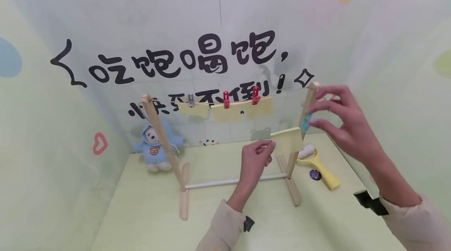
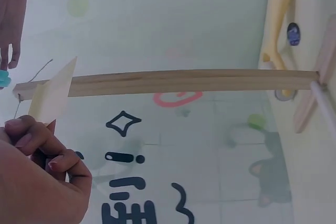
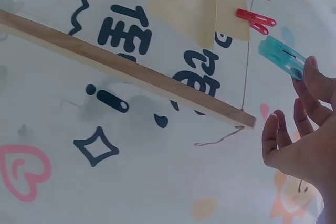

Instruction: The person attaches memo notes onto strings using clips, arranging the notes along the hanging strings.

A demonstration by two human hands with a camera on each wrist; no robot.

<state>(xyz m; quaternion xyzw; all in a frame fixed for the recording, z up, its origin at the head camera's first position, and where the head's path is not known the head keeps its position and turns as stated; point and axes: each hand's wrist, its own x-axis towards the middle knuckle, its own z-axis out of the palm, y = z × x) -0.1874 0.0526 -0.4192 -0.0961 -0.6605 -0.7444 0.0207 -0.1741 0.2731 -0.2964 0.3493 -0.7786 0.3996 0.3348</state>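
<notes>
My left hand (image 1: 255,159) pinches a pale yellow paper note (image 1: 287,141) by its left edge, in front of the right post of a wooden frame. In the left wrist view the note (image 2: 55,93) stands up from the curled fingers of the left hand (image 2: 47,171). My right hand (image 1: 347,125) holds a translucent turquoise clothespin (image 1: 305,122) between thumb and finger, close to that post. The right wrist view shows the clothespin (image 3: 281,56) at the fingertips, beside the string (image 3: 245,77). Three more notes hang from this string under one grey clip (image 1: 191,100) and two red clips (image 1: 226,100).
The frame's left post (image 1: 158,133) and white crossbar (image 1: 211,183) stand on the pale green table (image 1: 148,208). Behind the left post sits a plush toy (image 1: 156,149) in blue. A yellow-handled roller (image 1: 322,167) lies at right by a dark round sticker (image 1: 315,174).
</notes>
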